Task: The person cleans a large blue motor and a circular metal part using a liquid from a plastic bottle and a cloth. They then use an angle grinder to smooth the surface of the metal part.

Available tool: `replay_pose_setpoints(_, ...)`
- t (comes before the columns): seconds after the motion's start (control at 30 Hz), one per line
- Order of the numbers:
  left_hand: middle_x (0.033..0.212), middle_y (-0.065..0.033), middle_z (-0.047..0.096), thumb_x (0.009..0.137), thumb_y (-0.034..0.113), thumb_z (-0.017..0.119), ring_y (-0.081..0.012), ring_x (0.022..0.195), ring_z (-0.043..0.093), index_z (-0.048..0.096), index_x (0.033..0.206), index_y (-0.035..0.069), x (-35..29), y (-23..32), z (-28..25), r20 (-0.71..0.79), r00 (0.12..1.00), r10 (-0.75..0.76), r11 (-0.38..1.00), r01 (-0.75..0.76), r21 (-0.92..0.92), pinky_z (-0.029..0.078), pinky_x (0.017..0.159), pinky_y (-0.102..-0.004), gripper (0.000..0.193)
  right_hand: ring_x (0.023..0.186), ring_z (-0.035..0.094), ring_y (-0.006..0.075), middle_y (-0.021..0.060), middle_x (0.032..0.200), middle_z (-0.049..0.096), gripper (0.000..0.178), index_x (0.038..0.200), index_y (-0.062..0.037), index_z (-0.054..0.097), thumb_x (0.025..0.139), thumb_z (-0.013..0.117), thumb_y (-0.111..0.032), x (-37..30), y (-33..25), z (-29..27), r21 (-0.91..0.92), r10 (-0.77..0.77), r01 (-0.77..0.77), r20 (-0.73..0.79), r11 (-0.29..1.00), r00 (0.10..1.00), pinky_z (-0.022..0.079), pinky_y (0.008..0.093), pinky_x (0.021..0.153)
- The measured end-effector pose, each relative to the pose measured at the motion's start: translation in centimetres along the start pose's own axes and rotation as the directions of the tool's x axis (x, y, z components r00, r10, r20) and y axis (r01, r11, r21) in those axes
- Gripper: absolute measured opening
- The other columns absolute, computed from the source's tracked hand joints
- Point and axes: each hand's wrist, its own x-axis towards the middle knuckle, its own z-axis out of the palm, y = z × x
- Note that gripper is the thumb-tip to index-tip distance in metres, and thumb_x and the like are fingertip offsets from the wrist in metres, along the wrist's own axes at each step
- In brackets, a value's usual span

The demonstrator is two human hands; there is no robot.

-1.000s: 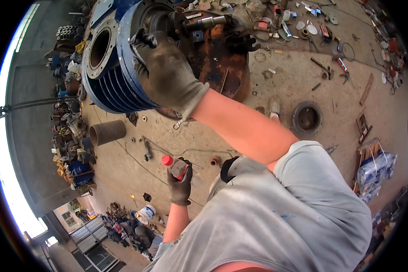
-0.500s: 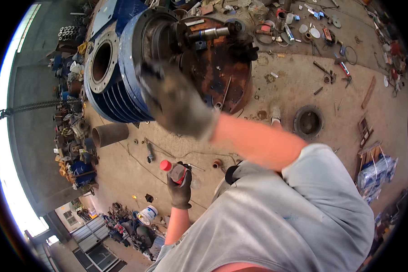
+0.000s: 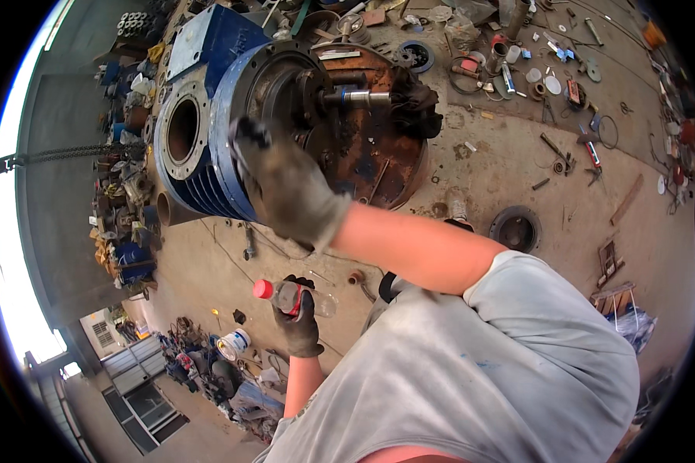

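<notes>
Far L, a dark metal hanging chain (image 3: 77, 153) stretched in toward the heaped parts. R of that, on the far side, sat a blue-painted, ribbed metal machine housing (image 3: 222, 139) w/ a round side port and wide drilled flange.

Near side, a bit R, my gloved L hand (image 3: 301, 328) was wrapped round a clear plastic bottle w/ red cap (image 3: 285, 295), cap pointing L, well clear of the housing. Grip was one-handed; if my fingers slackened or the glove was greasy, it'd prob. slip to the concrete floor (image 3: 208, 285).

Beyond it, my gloved R hand (image 3: 293, 193) was up by the flange, blurred; couldn't tell if fingers were gripping, touching or just off it. Risk there, I'd say: glove fabric snagging on the flange edge, or knuckles knocked, b/c I'd be minding two things at once.

Further R, a bright steel cylindrical shaft (image 3: 367, 98) stuck out over a rusty brown round metal plate (image 3: 359, 158); my forearm could catch the shaft if I swung far. Farther R, a dark round metal ring (image 3: 496, 230) lay on the floor, a poss. trip if I stepped R w/o looking.
</notes>
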Motion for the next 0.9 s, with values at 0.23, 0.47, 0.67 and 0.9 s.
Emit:
replay_pose_setpoints(0.23,0.123,-0.0131,0.071,0.098,-0.002,0.070,-0.0251,0.113,0.070,0.055,0.140,0.000,-1.2,2.0,3.5,-0.095,0.996,0.000,0.998,-0.006,-0.068,0.054,0.104,-0.0399,0.045,0.100,0.071,0.0472,0.0357,0.116,0.063,0.033,0.130,0.0012,0.061,0.100,0.061,-0.014,6.1,3.2,-0.2,-0.036,0.292,-0.291,0.209,0.956,0.933,0.061,0.0479,0.089)
replay_pose_setpoints(0.47,0.120,-0.0129,0.071,0.098,-0.002,0.069,-0.0255,0.113,0.070,0.055,0.140,-0.001,-1.6,2.7,5.8,-0.132,0.991,0.036,0.997,-0.044,-0.064,0.054,0.102,-0.0391,0.044,0.102,0.071,0.0442,0.0366,0.116,0.064,0.034,0.128,0.0121,0.057,0.101,0.048,-0.008,6.3,2.8,-1.4,-0.077,0.285,-0.275,0.294,0.958,0.912,0.060,0.0483,0.091)
replay_pose_setpoints(0.67,0.120,-0.0124,0.071,0.098,0.001,0.070,-0.0244,0.113,0.069,0.055,0.139,-0.001,-1.5,2.5,7.2,-0.189,0.981,0.035,0.997,-0.048,-0.063,0.053,0.102,-0.0395,0.043,0.106,0.070,0.0474,0.0441,0.134,0.051,0.045,0.140,0.0110,0.054,0.097,0.046,0.000,3.7,1.0,-2.0,-0.053,0.115,-0.104,0.297,0.993,0.948,0.062,0.0441,0.095)
replay_pose_setpoints(0.9,0.121,-0.0118,0.070,0.100,0.001,0.069,-0.0242,0.112,0.068,0.056,0.139,0.000,-2.6,4.7,9.0,-0.189,0.981,0.050,0.998,-0.057,-0.027,0.052,0.103,-0.0394,0.042,0.093,0.074,0.0461,0.0329,0.106,0.066,0.038,0.130,0.0101,0.055,0.100,0.059,-0.013,11.4,5.2,-2.5,-0.155,0.421,-0.393,0.401,0.906,0.814,0.063,0.0519,0.086)
